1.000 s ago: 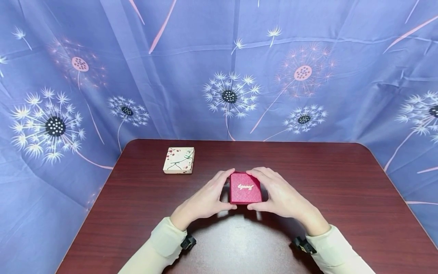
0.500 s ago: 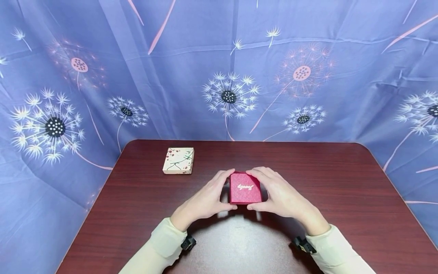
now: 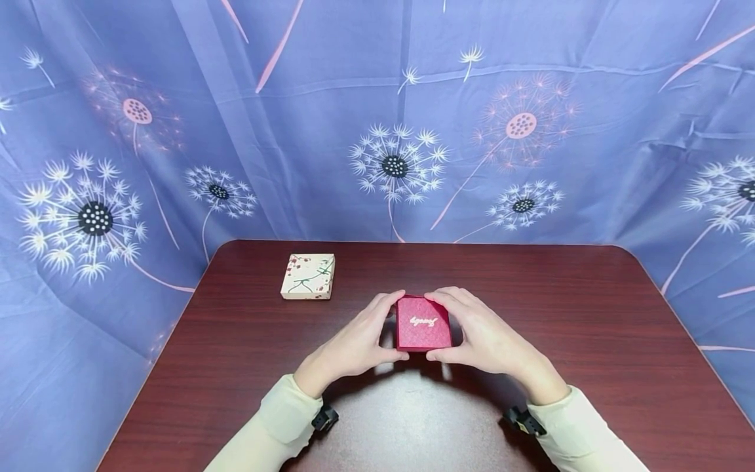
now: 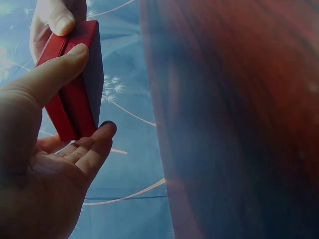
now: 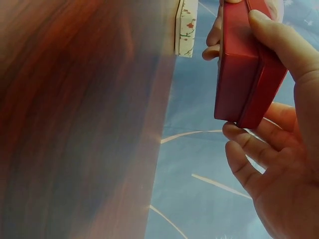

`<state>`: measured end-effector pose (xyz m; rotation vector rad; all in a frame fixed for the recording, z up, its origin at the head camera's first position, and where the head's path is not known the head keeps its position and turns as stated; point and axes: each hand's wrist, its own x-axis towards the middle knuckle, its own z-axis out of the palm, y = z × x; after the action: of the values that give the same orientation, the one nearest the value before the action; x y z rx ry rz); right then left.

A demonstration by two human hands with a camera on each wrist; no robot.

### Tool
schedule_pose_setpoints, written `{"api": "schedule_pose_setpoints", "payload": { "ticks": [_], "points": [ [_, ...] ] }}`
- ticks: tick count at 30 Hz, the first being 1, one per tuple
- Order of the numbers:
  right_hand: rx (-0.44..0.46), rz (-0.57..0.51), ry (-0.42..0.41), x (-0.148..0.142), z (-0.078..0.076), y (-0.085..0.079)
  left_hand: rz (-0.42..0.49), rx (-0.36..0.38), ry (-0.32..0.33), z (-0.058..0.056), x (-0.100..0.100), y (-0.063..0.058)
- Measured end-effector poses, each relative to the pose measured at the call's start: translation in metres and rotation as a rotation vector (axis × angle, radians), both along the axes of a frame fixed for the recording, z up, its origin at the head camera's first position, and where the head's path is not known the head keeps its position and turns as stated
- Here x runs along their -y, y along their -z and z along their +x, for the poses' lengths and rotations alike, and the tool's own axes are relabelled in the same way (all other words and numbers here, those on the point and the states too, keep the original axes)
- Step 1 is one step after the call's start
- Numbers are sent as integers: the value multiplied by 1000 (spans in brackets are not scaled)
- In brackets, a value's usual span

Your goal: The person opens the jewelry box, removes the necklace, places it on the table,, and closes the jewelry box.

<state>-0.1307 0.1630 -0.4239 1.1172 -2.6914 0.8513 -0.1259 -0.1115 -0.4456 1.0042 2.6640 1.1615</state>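
A small red jewelry box [image 3: 423, 324] with gold lettering on its lid is held up between both hands over the table. My left hand [image 3: 354, 341] grips its left side, thumb on the near face and fingers at the far face. From the right, my right hand [image 3: 492, 337] pinches it the same way. In the left wrist view the red box [image 4: 79, 94] appears closed, a seam running round its side. The right wrist view shows the red box [image 5: 244, 74] between the thumb and fingertips, its lid seam visible.
A cream box [image 3: 308, 276] with a red and green floral print lies at the back left of the dark wood table [image 3: 560, 295]. Behind the table hangs a blue curtain [image 3: 318, 131] with dandelion patterns.
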Motion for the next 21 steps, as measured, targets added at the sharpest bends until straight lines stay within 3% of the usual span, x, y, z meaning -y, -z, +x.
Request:
{"api": "schedule_pose_setpoints", "payload": {
  "ticks": [21],
  "points": [
    [-28, -1, 1, 1, -1, 4, -25, 5, -7, -2, 2, 2]
  ]
}}
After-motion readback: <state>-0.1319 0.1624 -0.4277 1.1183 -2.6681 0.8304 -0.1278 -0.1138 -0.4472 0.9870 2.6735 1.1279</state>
